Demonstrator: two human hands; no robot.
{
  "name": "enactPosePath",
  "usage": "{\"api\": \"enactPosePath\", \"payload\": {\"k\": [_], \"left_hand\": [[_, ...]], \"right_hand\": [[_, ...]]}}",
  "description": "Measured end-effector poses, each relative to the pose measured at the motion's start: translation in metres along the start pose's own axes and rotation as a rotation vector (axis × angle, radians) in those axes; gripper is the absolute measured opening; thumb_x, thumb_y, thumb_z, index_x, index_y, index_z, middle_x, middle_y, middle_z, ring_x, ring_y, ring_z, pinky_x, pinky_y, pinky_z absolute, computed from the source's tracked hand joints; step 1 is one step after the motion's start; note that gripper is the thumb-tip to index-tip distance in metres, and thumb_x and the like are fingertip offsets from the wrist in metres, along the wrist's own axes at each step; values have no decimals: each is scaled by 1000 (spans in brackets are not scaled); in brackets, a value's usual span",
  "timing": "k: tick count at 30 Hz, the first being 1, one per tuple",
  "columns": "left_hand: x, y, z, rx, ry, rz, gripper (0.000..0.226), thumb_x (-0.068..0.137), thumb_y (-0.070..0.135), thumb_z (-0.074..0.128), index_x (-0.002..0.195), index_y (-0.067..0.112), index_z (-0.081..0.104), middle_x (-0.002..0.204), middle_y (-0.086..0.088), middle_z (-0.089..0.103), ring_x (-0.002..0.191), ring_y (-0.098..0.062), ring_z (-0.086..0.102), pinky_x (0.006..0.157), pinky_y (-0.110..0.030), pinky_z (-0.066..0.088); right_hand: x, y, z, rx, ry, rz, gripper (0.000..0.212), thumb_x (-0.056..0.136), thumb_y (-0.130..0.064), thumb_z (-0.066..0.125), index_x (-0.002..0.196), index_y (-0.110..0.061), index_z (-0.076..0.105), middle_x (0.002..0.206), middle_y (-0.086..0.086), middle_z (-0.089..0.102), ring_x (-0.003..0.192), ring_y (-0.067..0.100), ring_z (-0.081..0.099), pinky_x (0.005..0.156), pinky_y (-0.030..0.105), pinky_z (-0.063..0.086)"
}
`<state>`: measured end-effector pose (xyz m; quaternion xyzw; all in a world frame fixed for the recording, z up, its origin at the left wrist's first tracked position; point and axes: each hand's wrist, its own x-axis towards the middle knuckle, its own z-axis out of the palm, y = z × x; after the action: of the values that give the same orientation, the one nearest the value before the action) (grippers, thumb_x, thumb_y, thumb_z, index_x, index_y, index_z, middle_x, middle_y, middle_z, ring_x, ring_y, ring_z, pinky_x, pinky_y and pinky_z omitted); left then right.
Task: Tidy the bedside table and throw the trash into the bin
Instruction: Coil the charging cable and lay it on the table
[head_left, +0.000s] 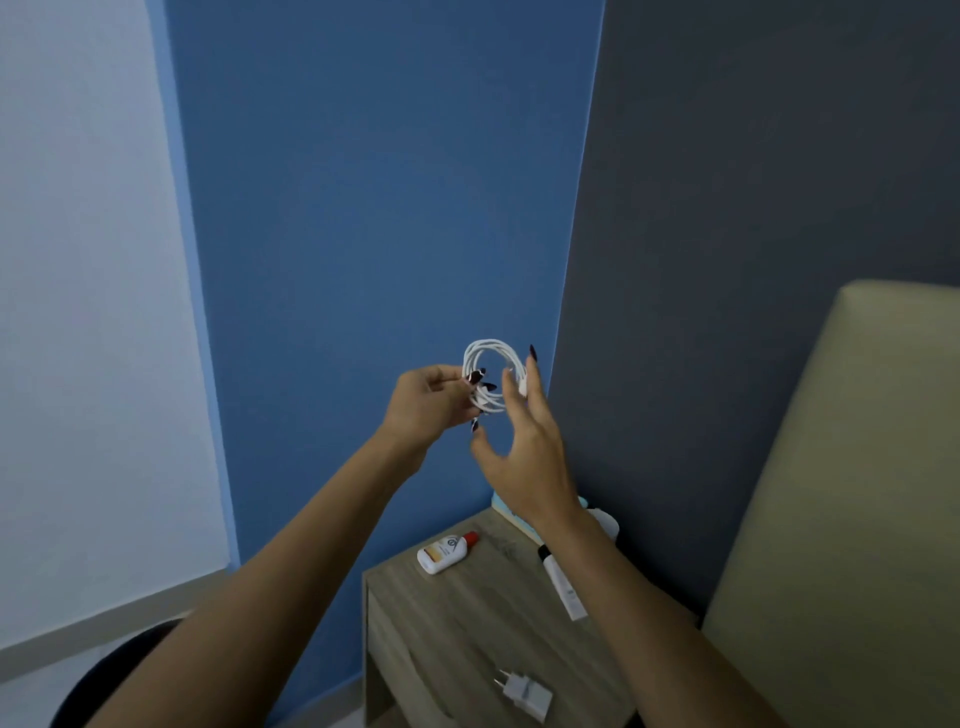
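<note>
White cable (491, 358), wound into a loop, is being held up above the wood-grain bedside table (467, 623), in front of the corner where a blue wall (363, 208) is meeting a dark grey wall (753, 182). The left hand (431, 400) is pinching the coil's left side. The right hand (524, 447) is touching its right side with fingers spread and loose. A red-capped bottle (447, 553), a black-capped tube (563, 584) and a white charger plug (524, 693) are lying apart on the tabletop, beside a beige headboard (857, 493).

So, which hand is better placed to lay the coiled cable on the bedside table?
Probably the left hand: it pinches the coiled cable, while the right hand is spread open beside the coil. The bedside table lies below both.
</note>
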<state>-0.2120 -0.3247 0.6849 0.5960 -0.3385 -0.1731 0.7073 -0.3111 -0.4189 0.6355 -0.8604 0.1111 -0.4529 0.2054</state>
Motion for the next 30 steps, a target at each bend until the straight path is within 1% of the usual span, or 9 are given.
{"api": "enactPosePath", "payload": {"k": [4,8,11,14,19,22,24,27,30], "left_hand": [[3,-7,1,26,-10,-12,21,93,9,57,107,-4,66,85,-12,71,67,-12,68,65,-21,56],[5,-11,4,21,-41,-25,21,93,11,58,107,-1,68,92,-15,73,80,-21,69,79,-29,59],[4,-13,10,6,-60,-38,22,92,13,60,106,-1,68,96,-15,73,85,-21,70,74,-20,57],[2,-17,16,24,-73,-46,24,90,17,62,106,0,68,98,-14,73,88,-20,70,76,-19,57],[2,-33,25,9,-92,-75,22,93,10,57,107,-2,68,94,-14,71,85,-19,67,84,-26,56],[0,-41,37,13,-110,-89,20,93,11,57,105,2,70,96,-17,71,88,-21,66,88,-29,55],[1,-45,44,16,-108,-99,20,93,11,57,105,0,69,99,-22,70,88,-23,65,88,-30,54],[2,-49,53,11,-125,-113,21,93,10,57,105,-2,68,101,-24,69,87,-25,65,85,-29,55],[2,-51,60,-4,-147,-113,21,92,11,59,105,-2,68,100,-22,71,88,-28,68,86,-31,56]], "right_hand": [[2,11,4,-79,35,-27,82,88,-40,64,152,-16,19,162,0,5,144,13,26,102,18,32],[1,19,7,-70,128,-16,68,90,-31,63,147,-10,33,157,7,26,141,18,33,104,19,31],[-2,27,5,-68,168,-2,60,90,-24,64,143,-8,41,149,9,40,136,20,41,107,21,35],[-5,35,-1,-58,192,3,56,88,-23,67,137,-6,49,143,9,48,132,19,47,105,13,32],[-12,42,-12,34,165,-3,74,83,-26,73,145,-8,37,150,5,41,138,13,38,110,14,31],[-17,53,-16,22,104,32,80,86,-24,70,150,-10,24,157,3,28,141,16,34,103,37,47],[-20,61,-20,6,64,42,81,86,-25,69,151,-12,23,157,3,28,136,21,42,94,45,54],[-24,69,-26,-29,57,76,83,83,-27,73,149,-9,27,153,8,36,126,25,54,97,43,52],[-27,74,-29,-39,50,102,82,82,-24,74,148,-6,29,151,11,39,127,26,53,100,41,49]]}}
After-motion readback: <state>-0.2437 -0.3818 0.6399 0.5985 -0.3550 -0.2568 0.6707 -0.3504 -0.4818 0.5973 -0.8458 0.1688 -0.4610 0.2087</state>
